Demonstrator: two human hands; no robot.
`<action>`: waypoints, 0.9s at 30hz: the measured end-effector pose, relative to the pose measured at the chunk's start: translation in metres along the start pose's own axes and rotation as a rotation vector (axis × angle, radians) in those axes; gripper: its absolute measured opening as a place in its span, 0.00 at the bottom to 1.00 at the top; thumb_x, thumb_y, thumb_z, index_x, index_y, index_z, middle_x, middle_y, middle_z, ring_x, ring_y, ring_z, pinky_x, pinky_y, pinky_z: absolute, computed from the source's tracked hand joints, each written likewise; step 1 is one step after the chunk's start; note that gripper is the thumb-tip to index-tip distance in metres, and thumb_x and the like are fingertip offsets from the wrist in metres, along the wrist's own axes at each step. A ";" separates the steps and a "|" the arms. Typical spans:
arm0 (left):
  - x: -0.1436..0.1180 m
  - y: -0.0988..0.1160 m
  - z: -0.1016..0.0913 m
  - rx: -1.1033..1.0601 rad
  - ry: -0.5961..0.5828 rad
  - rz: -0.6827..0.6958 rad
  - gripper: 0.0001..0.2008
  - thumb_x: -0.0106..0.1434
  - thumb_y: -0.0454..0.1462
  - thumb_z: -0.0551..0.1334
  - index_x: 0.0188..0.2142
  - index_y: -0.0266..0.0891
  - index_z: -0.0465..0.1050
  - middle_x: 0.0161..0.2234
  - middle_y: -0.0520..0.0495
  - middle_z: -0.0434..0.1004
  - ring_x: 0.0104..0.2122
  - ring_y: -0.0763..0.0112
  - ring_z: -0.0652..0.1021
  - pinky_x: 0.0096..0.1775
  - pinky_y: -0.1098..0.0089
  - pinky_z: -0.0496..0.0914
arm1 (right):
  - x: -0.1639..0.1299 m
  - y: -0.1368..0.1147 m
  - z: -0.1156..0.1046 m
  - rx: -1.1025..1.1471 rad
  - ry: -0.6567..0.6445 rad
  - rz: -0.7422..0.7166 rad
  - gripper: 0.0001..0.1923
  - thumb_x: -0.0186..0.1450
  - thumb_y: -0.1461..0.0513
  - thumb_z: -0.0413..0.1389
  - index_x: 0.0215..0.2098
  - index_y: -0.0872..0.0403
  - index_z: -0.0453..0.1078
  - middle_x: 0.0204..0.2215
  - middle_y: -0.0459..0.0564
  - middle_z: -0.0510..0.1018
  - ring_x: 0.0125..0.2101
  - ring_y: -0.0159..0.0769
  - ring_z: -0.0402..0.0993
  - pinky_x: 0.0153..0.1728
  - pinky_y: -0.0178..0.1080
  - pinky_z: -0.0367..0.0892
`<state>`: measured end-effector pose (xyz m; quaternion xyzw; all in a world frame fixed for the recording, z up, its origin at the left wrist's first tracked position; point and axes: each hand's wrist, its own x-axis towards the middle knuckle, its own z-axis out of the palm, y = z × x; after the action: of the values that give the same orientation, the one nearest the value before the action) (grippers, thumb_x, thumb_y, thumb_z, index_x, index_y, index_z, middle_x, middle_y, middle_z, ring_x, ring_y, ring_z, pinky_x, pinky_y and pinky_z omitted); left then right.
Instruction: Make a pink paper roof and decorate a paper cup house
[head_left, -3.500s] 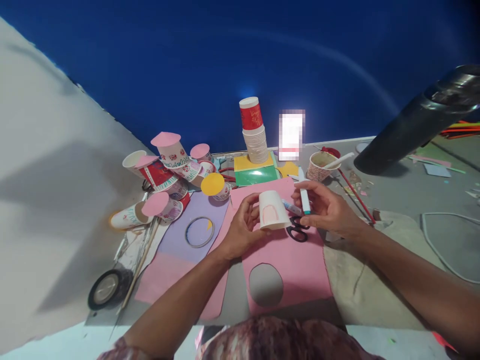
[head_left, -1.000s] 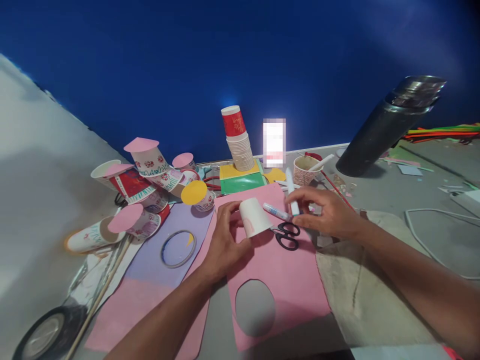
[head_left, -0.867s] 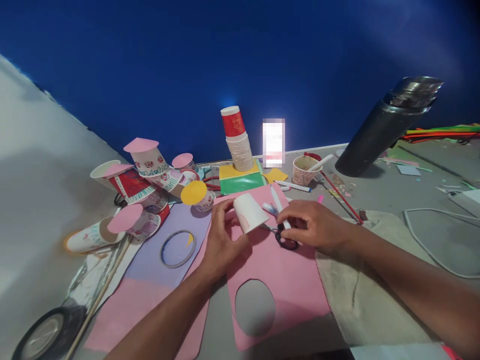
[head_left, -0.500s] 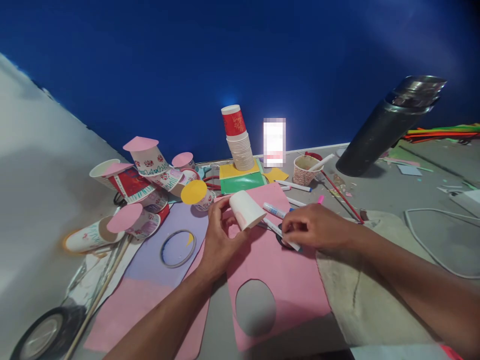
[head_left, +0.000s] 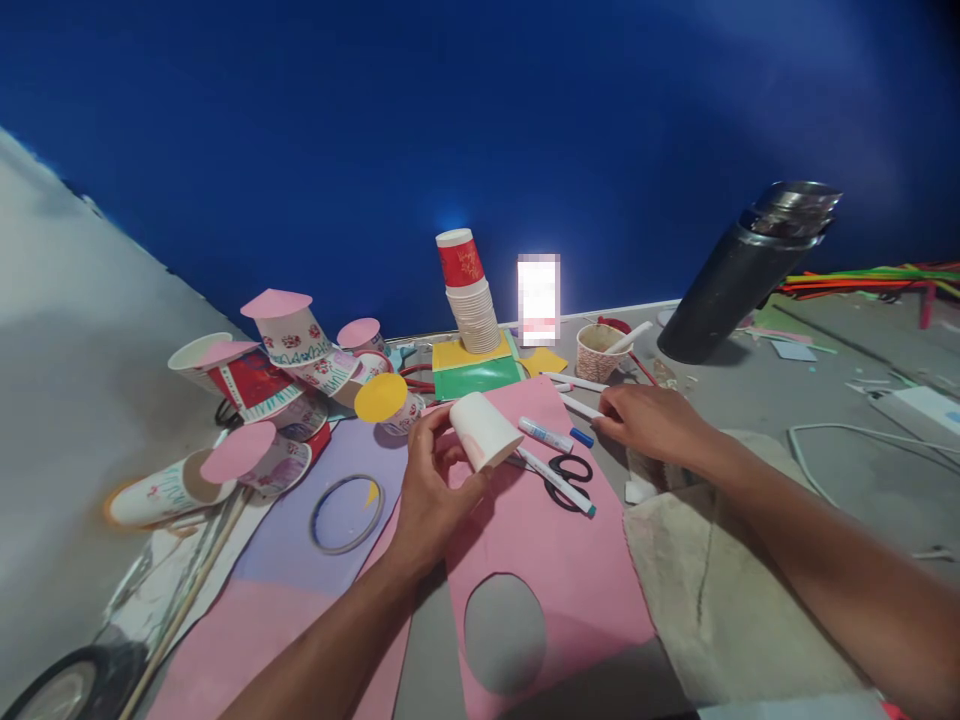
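Note:
My left hand (head_left: 426,485) holds a plain white paper cup (head_left: 484,430), tilted on its side above a pink paper sheet (head_left: 570,580) with an oval hole cut in it. My right hand (head_left: 654,424) rests palm down at the sheet's right edge, with nothing in its grasp. Its fingertips touch the end of a white marker (head_left: 579,407). A green-tipped marker (head_left: 556,481) lies across black scissors (head_left: 571,470) on the sheet. Beside them lies a blue-capped marker (head_left: 553,437).
Decorated cups with pink and yellow paper lids (head_left: 289,350) are heaped at left. Behind stand a tall cup stack (head_left: 469,295) on yellow and green sheets, a patterned cup (head_left: 598,350) and a dark flask (head_left: 739,275). A tape ring (head_left: 346,513) lies on purple paper; a cloth (head_left: 712,590) is at right.
My right hand laid the green-tipped marker down across the scissors, let go, and moved right and back to the white marker. The left hand keeps the cup, tilted further.

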<state>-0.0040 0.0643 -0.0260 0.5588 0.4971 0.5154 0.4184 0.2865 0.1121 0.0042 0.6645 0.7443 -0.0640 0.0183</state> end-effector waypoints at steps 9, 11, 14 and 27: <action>0.000 0.004 -0.001 0.039 -0.005 0.018 0.35 0.55 0.40 0.74 0.60 0.46 0.65 0.63 0.39 0.70 0.58 0.52 0.78 0.56 0.51 0.76 | -0.006 0.004 -0.013 0.446 0.091 -0.065 0.12 0.69 0.57 0.55 0.47 0.51 0.76 0.29 0.47 0.82 0.30 0.38 0.77 0.29 0.38 0.62; 0.000 0.007 0.000 0.042 -0.005 0.018 0.35 0.55 0.40 0.75 0.59 0.46 0.65 0.63 0.39 0.70 0.58 0.52 0.78 0.56 0.51 0.76 | -0.010 0.003 -0.015 0.805 0.078 -0.140 0.20 0.68 0.58 0.56 0.57 0.51 0.75 0.27 0.44 0.80 0.26 0.36 0.73 0.28 0.37 0.63; -0.001 0.009 0.001 0.017 -0.011 0.027 0.35 0.53 0.40 0.75 0.59 0.45 0.66 0.62 0.40 0.69 0.60 0.52 0.77 0.59 0.51 0.74 | -0.018 0.003 -0.017 1.185 -0.013 -0.211 0.23 0.66 0.56 0.61 0.59 0.50 0.77 0.29 0.45 0.78 0.22 0.30 0.64 0.25 0.35 0.61; -0.005 0.001 -0.002 -0.085 -0.216 0.049 0.36 0.53 0.29 0.69 0.62 0.46 0.65 0.64 0.40 0.70 0.65 0.51 0.74 0.62 0.53 0.73 | -0.035 -0.023 -0.009 1.549 0.271 -0.317 0.12 0.66 0.47 0.69 0.41 0.43 0.85 0.27 0.50 0.81 0.23 0.36 0.68 0.22 0.40 0.62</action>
<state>-0.0058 0.0590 -0.0253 0.6046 0.4130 0.4831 0.4801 0.2685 0.0758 0.0185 0.3766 0.5698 -0.4829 -0.5479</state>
